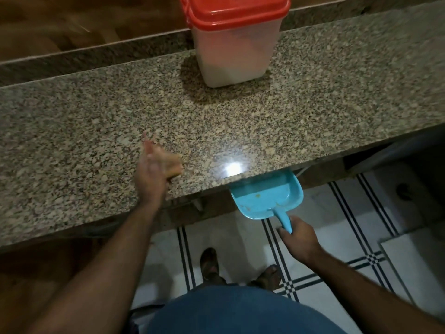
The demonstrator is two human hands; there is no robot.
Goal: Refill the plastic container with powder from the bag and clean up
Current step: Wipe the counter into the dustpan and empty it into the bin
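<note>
We are gripping the blue dustpan (266, 197) handle with our right hand (298, 235) under the worktop (313, 112) edge, lower right. Our left hand (150, 174) is holding a blurred sponge (173, 163) on the worktop at centre left. The plastic container (234, 42) is standing lidded at top centre.

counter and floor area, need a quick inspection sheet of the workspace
surface: speckled granite counter, lamp glare near its front edge
job's things: plastic container upright at the back, red lid on, pale powder inside; blue dustpan held under the counter edge
clutter: nothing seen
hands: left hand grips a blurred tan sponge on the counter; right hand holds the dustpan handle
cables: nothing seen
surroundings: white tiled floor with dark stripes, person's feet below
</note>
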